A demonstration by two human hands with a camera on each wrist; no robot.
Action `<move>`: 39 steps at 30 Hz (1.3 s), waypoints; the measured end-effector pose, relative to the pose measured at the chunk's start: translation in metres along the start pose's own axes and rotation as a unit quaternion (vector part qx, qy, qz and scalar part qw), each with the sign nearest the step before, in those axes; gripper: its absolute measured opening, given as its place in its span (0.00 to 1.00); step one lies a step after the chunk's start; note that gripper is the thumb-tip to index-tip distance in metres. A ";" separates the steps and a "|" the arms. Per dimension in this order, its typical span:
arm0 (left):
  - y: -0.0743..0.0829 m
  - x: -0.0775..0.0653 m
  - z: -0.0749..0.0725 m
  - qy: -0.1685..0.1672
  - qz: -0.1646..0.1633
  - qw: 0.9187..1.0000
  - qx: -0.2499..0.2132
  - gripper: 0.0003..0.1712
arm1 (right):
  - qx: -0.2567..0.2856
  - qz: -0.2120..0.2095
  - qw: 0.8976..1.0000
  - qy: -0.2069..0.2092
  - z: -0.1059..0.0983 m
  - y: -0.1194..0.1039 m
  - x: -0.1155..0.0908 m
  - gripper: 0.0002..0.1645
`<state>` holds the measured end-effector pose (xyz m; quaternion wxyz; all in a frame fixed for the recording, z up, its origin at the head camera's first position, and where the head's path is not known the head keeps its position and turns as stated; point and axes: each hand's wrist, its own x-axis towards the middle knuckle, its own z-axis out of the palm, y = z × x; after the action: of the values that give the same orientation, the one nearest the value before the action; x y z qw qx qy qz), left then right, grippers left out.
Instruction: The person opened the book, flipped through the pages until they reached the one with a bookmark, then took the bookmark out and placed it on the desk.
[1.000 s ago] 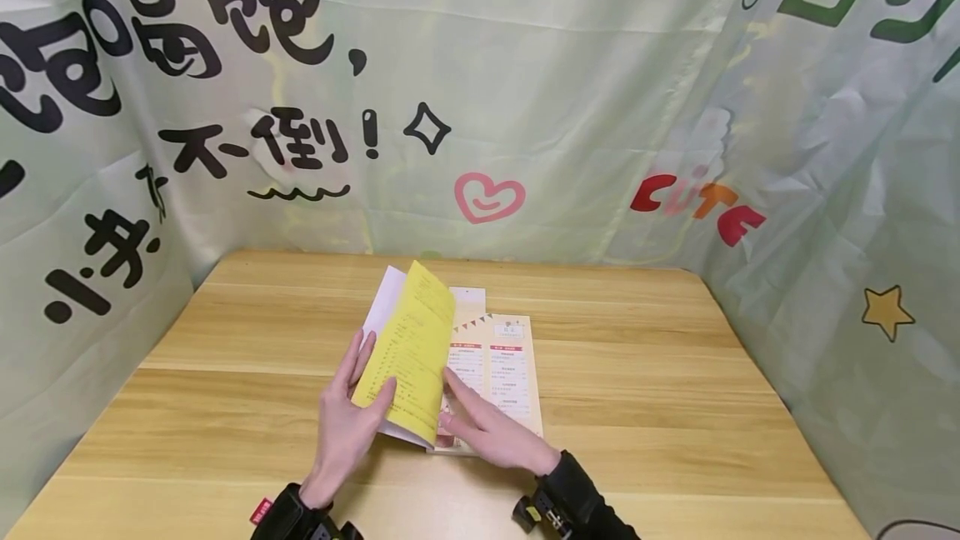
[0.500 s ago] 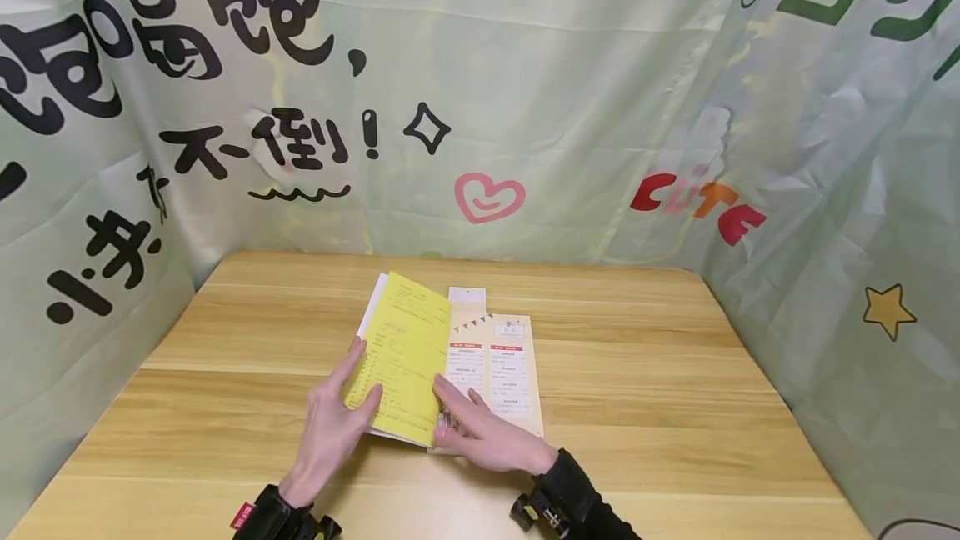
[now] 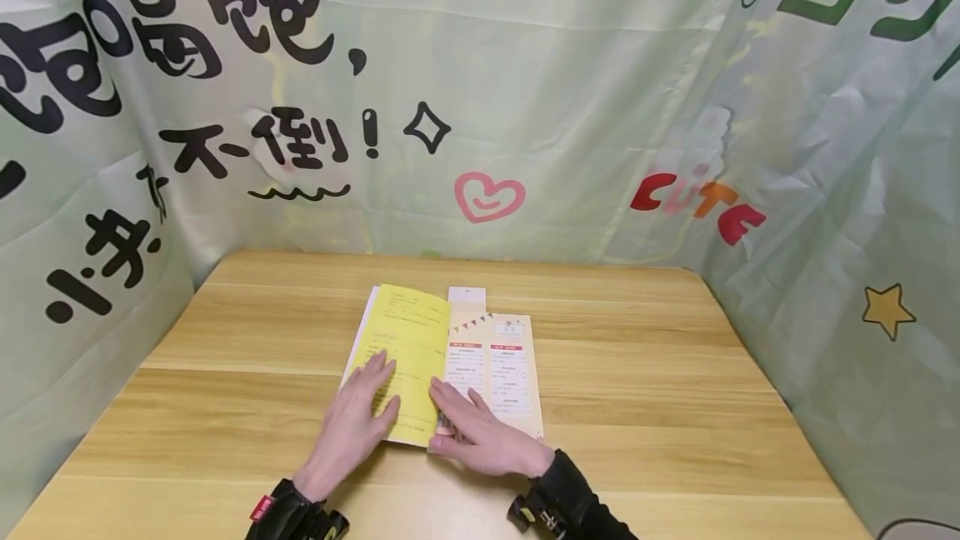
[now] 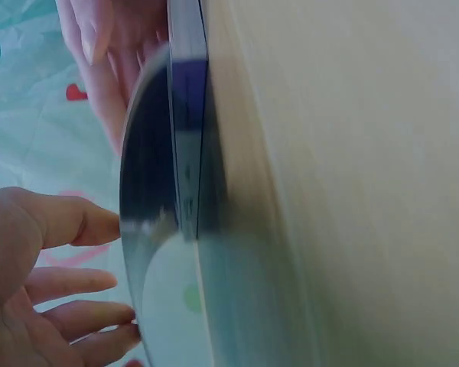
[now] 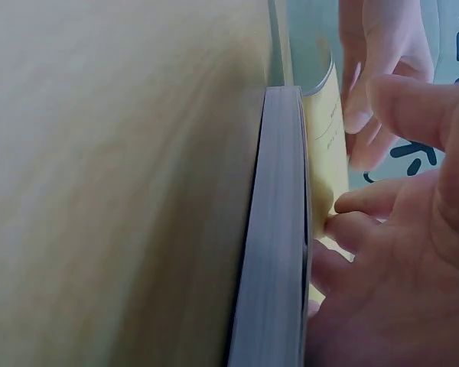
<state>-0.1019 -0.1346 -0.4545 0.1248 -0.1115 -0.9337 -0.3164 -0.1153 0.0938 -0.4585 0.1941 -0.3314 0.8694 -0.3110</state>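
An open book point(image 5: 279, 229) lies on the wooden table. Its left side shows a yellow printed page point(image 3: 412, 332) over a white sheet or cover; its right side is a cream contents page point(image 3: 513, 386). My left hand point(image 3: 352, 419) rests with fingers spread on the lower left of the yellow page. In the left wrist view that opened side point(image 4: 149, 176) bows upward beneath the fingertips. My right hand point(image 3: 491, 440) lies across the lower contents page, fingers extended and fingertips at the fold. It hides the bottom of that page.
A pale strip point(image 3: 467, 297) sticks out beyond the book's top edge. The wooden table point(image 3: 637, 357) stretches around the book, with a printed fabric curtain point(image 3: 570, 107) behind and along both sides. A dark cable point(image 3: 918, 522) curves at the lower right corner.
The yellow page has swung left and down and now lies flatter. My left hand has gone from holding its outer edge to resting on it. The right hand has shifted slightly left.
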 end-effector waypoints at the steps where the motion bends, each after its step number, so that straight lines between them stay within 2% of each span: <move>1: 0.002 0.001 0.002 -0.013 -0.001 1.000 -0.015 0.31 | 0.007 -0.003 1.000 0.003 -0.001 0.000 0.000 0.47; 5: 0.007 0.003 0.011 -0.060 0.008 0.997 -0.057 0.30 | 0.034 -0.010 0.999 0.023 -0.004 0.004 -0.004 0.50; 11: 0.013 0.004 0.017 -0.126 0.080 0.986 -0.069 0.32 | 0.034 0.006 0.998 0.056 -0.014 0.022 -0.019 0.52; 14: 0.019 0.004 0.018 -0.160 0.110 0.979 -0.052 0.32 | 0.025 0.005 0.998 0.060 -0.022 0.031 -0.030 0.49; 17: 0.024 0.005 0.020 -0.186 0.125 0.975 -0.015 0.29 | 0.015 0.001 0.998 0.055 -0.030 0.038 -0.040 0.48; 21: 0.030 0.005 0.023 -0.187 0.144 0.971 0.047 0.22 | -0.007 -0.012 0.999 0.046 -0.037 0.045 -0.053 0.48; 24: 0.033 0.003 0.024 -0.183 0.139 0.972 0.058 0.23 | -0.027 -0.021 0.999 0.041 -0.040 0.048 -0.059 0.46; 32: 0.038 -0.002 0.026 -0.203 0.081 0.975 0.029 0.37 | -0.054 -0.018 0.997 0.047 -0.041 0.048 -0.065 0.35; 39: 0.039 -0.003 0.028 -0.202 0.081 0.975 0.034 0.36 | -0.050 -0.023 0.997 0.053 -0.042 0.049 -0.065 0.28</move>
<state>-0.0925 -0.0877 -0.4553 -0.0374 -0.2437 -0.9379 -0.2439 -0.1149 0.1848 -0.4517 0.1234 -0.3434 0.8853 -0.2882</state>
